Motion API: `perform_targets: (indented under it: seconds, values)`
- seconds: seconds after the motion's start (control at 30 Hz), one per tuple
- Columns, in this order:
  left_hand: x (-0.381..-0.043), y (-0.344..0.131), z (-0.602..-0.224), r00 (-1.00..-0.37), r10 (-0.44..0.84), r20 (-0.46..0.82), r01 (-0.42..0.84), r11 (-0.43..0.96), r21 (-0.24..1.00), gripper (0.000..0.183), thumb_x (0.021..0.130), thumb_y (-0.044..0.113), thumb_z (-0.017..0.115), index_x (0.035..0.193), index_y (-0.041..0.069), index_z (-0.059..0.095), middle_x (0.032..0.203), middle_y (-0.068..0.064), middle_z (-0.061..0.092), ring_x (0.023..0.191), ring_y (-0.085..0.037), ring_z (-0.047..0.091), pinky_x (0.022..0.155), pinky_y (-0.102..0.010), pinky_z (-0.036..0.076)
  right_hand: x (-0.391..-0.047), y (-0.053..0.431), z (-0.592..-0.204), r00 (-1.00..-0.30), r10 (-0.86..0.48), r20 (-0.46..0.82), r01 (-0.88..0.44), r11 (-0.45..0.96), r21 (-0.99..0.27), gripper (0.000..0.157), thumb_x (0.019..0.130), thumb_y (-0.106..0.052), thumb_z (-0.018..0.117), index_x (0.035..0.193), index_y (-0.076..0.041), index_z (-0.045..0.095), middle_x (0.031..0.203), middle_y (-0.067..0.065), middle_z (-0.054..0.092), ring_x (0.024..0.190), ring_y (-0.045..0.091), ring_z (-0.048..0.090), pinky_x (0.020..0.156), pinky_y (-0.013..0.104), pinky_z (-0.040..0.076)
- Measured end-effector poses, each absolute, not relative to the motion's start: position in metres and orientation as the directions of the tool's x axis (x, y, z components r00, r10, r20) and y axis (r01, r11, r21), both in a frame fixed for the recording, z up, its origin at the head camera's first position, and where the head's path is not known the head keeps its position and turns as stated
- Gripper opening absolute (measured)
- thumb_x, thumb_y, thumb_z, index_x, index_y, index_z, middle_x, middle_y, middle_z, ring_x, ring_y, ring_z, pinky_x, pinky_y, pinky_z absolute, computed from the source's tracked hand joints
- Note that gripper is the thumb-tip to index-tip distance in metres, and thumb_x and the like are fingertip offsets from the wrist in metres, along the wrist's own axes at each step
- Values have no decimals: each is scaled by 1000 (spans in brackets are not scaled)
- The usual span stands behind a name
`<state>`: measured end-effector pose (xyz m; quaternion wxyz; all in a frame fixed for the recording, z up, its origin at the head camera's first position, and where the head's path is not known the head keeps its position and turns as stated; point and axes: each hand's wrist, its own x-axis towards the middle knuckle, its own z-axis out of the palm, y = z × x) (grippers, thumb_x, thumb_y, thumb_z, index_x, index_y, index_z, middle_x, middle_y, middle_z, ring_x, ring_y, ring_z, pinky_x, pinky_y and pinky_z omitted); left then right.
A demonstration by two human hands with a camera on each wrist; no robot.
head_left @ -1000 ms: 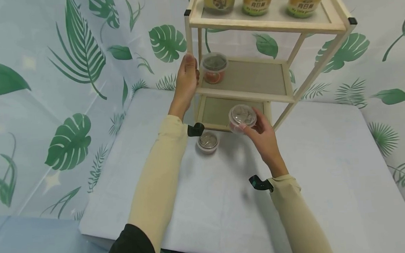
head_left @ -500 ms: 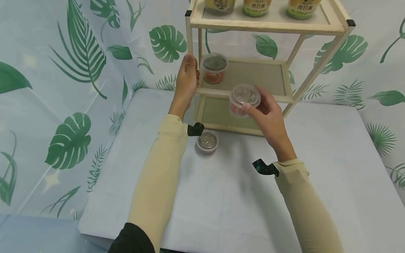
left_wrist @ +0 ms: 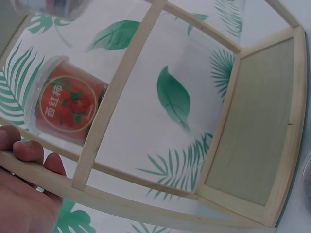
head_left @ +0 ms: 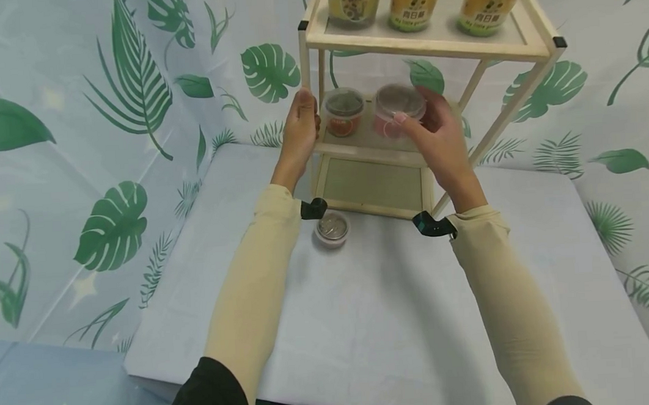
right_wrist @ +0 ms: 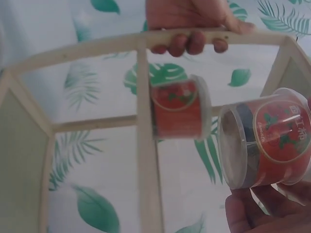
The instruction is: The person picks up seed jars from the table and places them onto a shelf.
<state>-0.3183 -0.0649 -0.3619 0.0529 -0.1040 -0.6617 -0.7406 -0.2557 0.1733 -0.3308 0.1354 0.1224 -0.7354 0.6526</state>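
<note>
My left hand [head_left: 297,130] grips the left front post of a pale wooden rack [head_left: 426,47], its fingers curled round the wood in the left wrist view. With thumb and fingers my right hand [head_left: 447,147] holds a clear plastic tub [head_left: 399,102] by its side, over the front of the middle shelf. A red label with a tomato picture shows on this tub in the right wrist view. To its left, a similar lidded tub [head_left: 344,111] stands on the middle shelf, close to my left hand; its red tomato label [left_wrist: 70,104] faces the left wrist camera.
On the top shelf stand three yellow and green cups [head_left: 415,2]. The bottom shelf [head_left: 373,184] has a greenish panel. Another small lidded tub [head_left: 332,228] sits on the white table [head_left: 358,323] before the rack, near my left wrist. Leaf-print cloth hangs behind.
My right hand has lifted its tub from in front of the bottom shelf up to the middle shelf, beside the other tub. The left hand has kept its grip on the post.
</note>
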Motion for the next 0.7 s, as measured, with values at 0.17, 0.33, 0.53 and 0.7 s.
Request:
perform_targets:
  seconds: [0.17, 0.33, 0.53, 0.7]
  values:
    - [-319, -65, -363, -969, 63, 237, 228, -124, 966, 39, 119, 46, 23, 96, 18, 36, 77, 2, 32, 65, -11, 28, 62, -24, 27, -268, 175, -317, -940, 14, 340, -333, 168, -928, 63, 99, -20, 77, 156, -8, 51, 146, 12, 59, 130, 23, 57, 104, 28, 46]
    - [-319, -65, -363, -970, 70, 232, 223, -121, 967, 39, 119, 47, 24, 96, 18, 37, 77, 2, 32, 66, -10, 28, 63, -24, 28, -275, 178, -314, -955, 42, 292, -283, 143, -948, 64, 99, -19, 78, 156, -10, 51, 152, 13, 56, 137, 24, 54, 111, 30, 43]
    - [-320, -67, -364, -971, 56, 232, 224, -114, 968, 38, 119, 45, 24, 96, 18, 37, 79, 2, 33, 67, -10, 29, 64, -24, 28, -283, 181, -323, -967, 40, 252, -241, 174, -955, 61, 101, -24, 76, 156, -13, 52, 152, 13, 55, 137, 25, 53, 111, 33, 43]
    - [-321, -67, -363, -970, 57, 235, 228, -114, 967, 36, 120, 44, 25, 97, 19, 37, 80, 3, 33, 67, -9, 30, 64, -24, 29, -287, 185, -332, -974, 53, 220, -204, 219, -954, 63, 101, -26, 73, 159, -14, 49, 154, 15, 54, 137, 25, 54, 112, 35, 43]
